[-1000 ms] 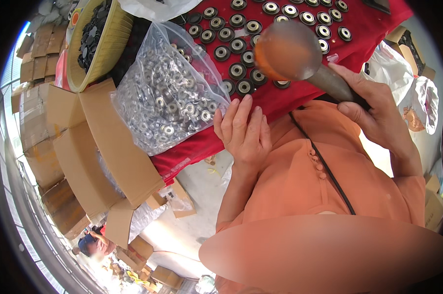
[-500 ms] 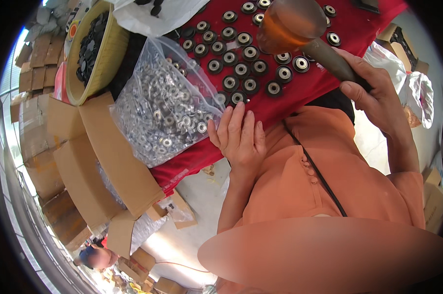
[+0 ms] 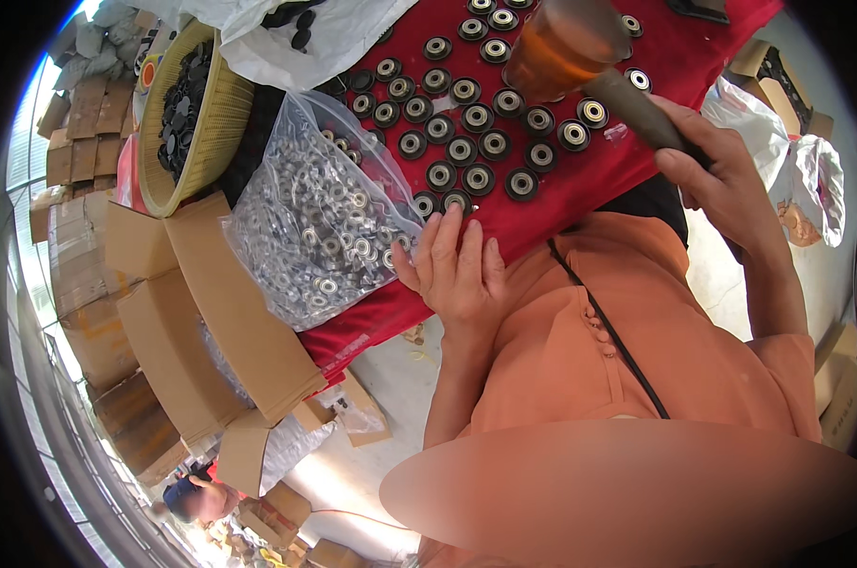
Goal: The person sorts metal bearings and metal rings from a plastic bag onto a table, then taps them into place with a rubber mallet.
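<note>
My right hand point(image 3: 717, 161) grips the dark handle of a mallet point(image 3: 569, 52), whose translucent orange head is held over the far part of the red cloth point(image 3: 533, 216). My left hand point(image 3: 462, 275) is at the near edge of the cloth, its fingers stretched out. Its fingertips reach a small black wheel point(image 3: 456, 201) with a metal bearing in its middle, and seem to touch it. Many similar black wheels point(image 3: 478, 117) lie in loose rows beyond. Left of my left hand rests a clear plastic bag point(image 3: 324, 237) full of loose metal bearings.
A yellow basket point(image 3: 211, 133) of black discs stands at the far left, beside a white bag point(image 3: 291, 47) with black pieces. An open cardboard box point(image 3: 249, 312) adjoins the table's left edge. Stacked cartons point(image 3: 78, 256) and another person point(image 3: 201, 497) are farther left.
The view has shifted slightly, so the wheels and bag appear a little lower. My left fingers stay by the same wheel, and the mallet stays raised in my right hand.
</note>
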{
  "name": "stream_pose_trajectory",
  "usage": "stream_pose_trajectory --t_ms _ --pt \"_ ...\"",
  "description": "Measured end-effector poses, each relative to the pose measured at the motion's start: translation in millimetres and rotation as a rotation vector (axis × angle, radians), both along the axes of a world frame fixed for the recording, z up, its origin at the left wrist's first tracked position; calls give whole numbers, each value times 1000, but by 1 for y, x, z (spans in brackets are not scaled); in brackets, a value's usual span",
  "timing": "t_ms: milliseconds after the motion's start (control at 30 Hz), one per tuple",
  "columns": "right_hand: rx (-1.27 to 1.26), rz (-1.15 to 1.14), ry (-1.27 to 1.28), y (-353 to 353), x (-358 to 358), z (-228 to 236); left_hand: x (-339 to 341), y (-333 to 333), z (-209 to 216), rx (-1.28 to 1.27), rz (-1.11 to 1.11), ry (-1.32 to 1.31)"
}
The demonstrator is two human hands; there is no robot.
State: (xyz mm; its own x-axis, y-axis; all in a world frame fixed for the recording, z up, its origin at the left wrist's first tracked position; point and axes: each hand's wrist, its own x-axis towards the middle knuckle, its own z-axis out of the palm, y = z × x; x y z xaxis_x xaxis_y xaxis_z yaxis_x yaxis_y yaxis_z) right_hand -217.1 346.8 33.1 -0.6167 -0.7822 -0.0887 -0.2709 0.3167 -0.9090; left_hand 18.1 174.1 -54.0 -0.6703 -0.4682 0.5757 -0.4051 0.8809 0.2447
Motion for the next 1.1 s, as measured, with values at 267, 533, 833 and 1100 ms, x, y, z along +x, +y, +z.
stream_pose_trajectory --t_ms 267,533,833,1100 --pt "136 67 65 -6 1 -17 6 -12 -2 -6 23 21" --pt "-157 355 293 -24 23 -5 11 -16 -9 32 63 119" --pt "-159 449 247 -63 52 -10 17 -15 -11 4 110 221" --pt "-34 467 208 -67 34 -5 24 -14 -12 15 104 186"
